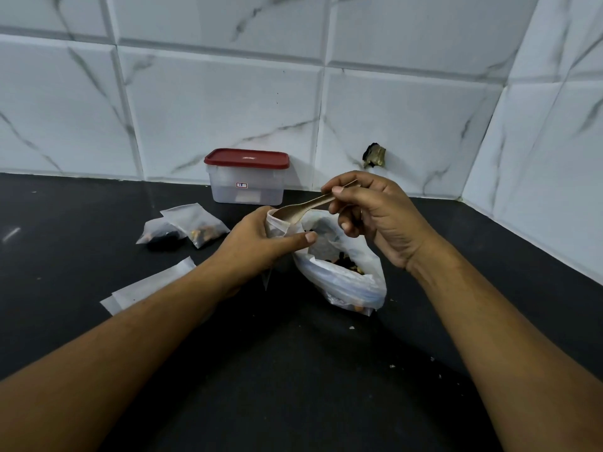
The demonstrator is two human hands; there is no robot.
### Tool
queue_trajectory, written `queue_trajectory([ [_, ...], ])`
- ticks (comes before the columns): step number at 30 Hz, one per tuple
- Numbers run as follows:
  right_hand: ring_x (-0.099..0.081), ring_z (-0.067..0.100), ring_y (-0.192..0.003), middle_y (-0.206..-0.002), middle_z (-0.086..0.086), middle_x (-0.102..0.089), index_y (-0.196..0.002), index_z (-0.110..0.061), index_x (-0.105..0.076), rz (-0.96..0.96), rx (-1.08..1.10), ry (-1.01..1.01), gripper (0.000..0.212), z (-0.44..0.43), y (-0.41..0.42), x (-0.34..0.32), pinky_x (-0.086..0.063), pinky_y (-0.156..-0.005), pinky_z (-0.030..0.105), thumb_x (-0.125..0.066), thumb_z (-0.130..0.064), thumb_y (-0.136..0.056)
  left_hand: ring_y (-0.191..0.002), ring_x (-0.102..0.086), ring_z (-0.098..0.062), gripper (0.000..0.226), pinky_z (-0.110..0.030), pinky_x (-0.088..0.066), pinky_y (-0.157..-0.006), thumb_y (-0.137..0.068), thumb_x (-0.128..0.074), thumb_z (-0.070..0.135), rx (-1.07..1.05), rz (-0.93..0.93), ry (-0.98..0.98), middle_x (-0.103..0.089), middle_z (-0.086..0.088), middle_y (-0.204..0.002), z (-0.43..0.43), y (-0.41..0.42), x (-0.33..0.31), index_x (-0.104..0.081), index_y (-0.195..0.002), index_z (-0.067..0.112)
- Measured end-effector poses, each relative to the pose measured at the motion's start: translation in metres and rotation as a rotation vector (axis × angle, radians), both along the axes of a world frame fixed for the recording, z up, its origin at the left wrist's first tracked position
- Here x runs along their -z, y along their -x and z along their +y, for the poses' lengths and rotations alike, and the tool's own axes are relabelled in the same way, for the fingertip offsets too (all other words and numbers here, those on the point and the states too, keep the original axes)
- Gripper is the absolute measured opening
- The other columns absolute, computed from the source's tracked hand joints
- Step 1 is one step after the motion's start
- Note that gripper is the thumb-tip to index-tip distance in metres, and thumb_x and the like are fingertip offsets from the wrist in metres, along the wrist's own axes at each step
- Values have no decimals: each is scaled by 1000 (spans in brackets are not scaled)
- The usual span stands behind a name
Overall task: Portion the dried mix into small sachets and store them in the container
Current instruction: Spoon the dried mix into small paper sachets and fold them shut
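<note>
The open sachet (278, 224), a small translucent white pouch, sits near the middle of the scene, held off the counter in the left hand (261, 246). That hand's fingers curl round the pouch from behind and the thumb lies across its front, pinching the mouth open. The bowl of a pale brown spoon (306, 207) rests right at that mouth, with the handle slanting up toward two o'clock. The right hand (375, 220) pinches the handle's end between thumb and forefinger, and its other fingers are curled under. I cannot tell whether the spoon bowl carries anything.

Just beside the sachet at four o'clock lies a crumpled clear plastic bag (352, 282) with its mouth open, resting on the counter. Some of the dark dried mix (346, 261) shows inside it, with a few orange bits near the bottom corner.

At nine o'clock from the sachet, two filled sachets (195, 225) lie on the counter, overlapping, each with dark and brownish contents at one end. At seven to eight o'clock, partly hidden by the left forearm, lies a flat pair of empty sachets (153, 285).

At eleven o'clock stands the container (246, 187), a clear rectangular tub with a small label on its front and its red lid (247, 158) on. It is pushed against the tiled wall (212, 102), white with grey veining.

The counter (293, 370) is black and speckled with a few crumbs. At one o'clock, low in the wall, is a dark ragged hole (374, 155).
</note>
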State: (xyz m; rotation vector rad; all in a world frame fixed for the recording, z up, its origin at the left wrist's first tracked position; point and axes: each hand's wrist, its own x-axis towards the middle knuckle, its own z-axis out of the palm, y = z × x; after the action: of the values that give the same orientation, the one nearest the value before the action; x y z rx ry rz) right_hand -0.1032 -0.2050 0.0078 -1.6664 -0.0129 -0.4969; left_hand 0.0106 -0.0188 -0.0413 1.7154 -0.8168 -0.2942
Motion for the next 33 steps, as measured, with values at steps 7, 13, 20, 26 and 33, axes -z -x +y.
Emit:
queue_trajectory([
  [7, -48, 14, -50, -71, 4, -68, -102, -7, -74, -5, 151, -155, 14, -10, -4, 3, -35, -48, 23, -61, -12, -100, -103, -70, -15, 74, -36, -58, -86, -68, -85, 57, 1, 9, 1, -74, 5, -118, -2, -1, 2, -61, -131, 26],
  [13, -43, 11, -42, -62, 1, -64, -95, -9, -71, 93, 399, -225, 11, -28, -5, 6, -29, -43, 21, -61, -15, -97, -89, -71, -10, 57, -29, -54, -74, -76, -87, 52, -17, -1, 32, -77, 3, -105, -3, -2, 5, -65, -121, 26],
  [20, -36, 13, -41, -56, 3, -61, -93, -4, -66, 336, 458, -79, 8, -36, -8, 23, -20, -40, 19, -61, -10, -95, -82, -68, -11, 58, -27, -51, -69, -75, -86, 56, -16, -20, 44, -77, 0, -101, -3, -2, 4, -67, -119, 22],
  [26, -58, 12, -59, -86, 2, -71, -107, -14, -64, 379, 573, 231, 22, -38, -4, 23, -43, -50, 26, -67, -33, -97, -98, -74, -12, 55, -38, -61, -88, -78, -86, 49, 6, -2, 46, -77, 3, -108, -3, -1, 2, -65, -122, 24],
  [33, -60, 8, -74, -83, -7, -61, -117, -26, -62, 18, 738, 697, 27, -18, 6, 6, -48, -67, 31, -69, -41, -96, -90, -74, -12, 52, -36, -59, -85, -78, -85, 54, -89, -18, 184, -78, 3, -97, 0, 4, -6, -67, -114, 21],
])
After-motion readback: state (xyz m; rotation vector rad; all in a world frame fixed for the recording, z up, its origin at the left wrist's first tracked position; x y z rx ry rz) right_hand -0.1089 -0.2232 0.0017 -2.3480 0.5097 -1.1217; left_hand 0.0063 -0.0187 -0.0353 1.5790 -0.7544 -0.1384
